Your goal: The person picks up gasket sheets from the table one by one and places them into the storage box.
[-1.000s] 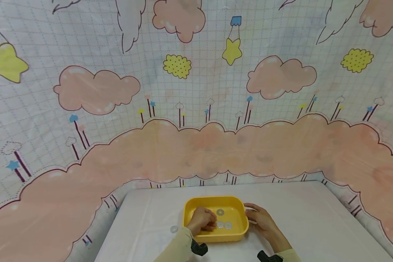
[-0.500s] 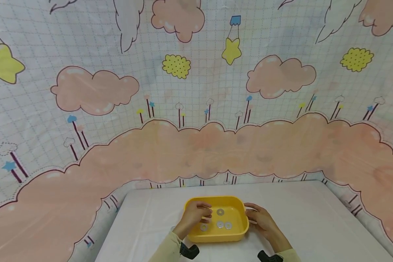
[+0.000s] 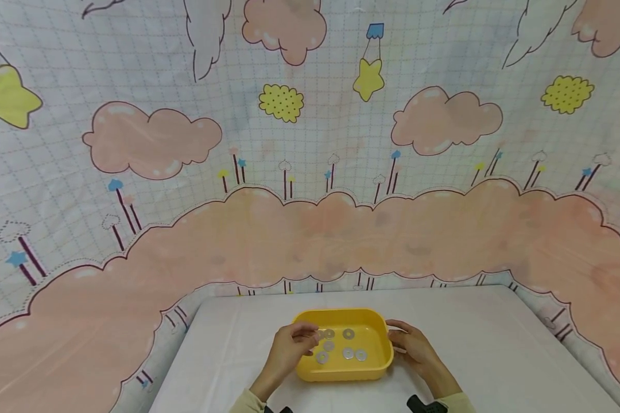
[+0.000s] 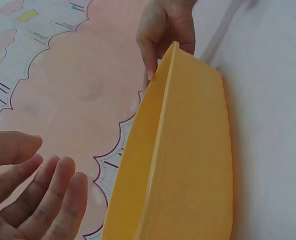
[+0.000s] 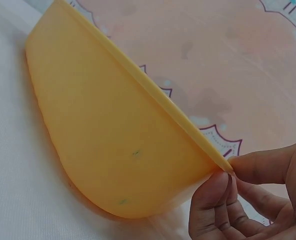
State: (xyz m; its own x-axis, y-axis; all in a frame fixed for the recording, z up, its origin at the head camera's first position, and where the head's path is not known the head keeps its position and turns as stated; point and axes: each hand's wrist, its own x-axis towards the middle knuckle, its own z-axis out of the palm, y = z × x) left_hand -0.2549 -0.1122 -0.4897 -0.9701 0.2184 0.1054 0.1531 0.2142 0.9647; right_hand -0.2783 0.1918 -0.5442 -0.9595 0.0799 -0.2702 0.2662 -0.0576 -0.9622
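Note:
In the head view, several flat silver washers (image 3: 348,334) lie spread on the floor of a shallow yellow tray (image 3: 345,375). My left hand (image 3: 285,351) hovers over the tray's left rim, its fingers loosely bent towards the inside and overlapping the leftmost washers. Nothing shows between those fingers (image 4: 77,195) in the left wrist view. At the opposite end, my right hand (image 3: 414,349) pinches the tray's rim between thumb and fingers, as the right wrist view shows closely.
The tray stands on a white-covered table (image 3: 227,338). Behind it hangs a cloth backdrop (image 3: 310,235) printed with clouds and stars. Black bands (image 3: 425,405) sit at the wrists.
My left hand has risen out of the tray and drawn back to its left rim, its fingers loosening. More washers show in the tray's left half. The right hand stays at the rim.

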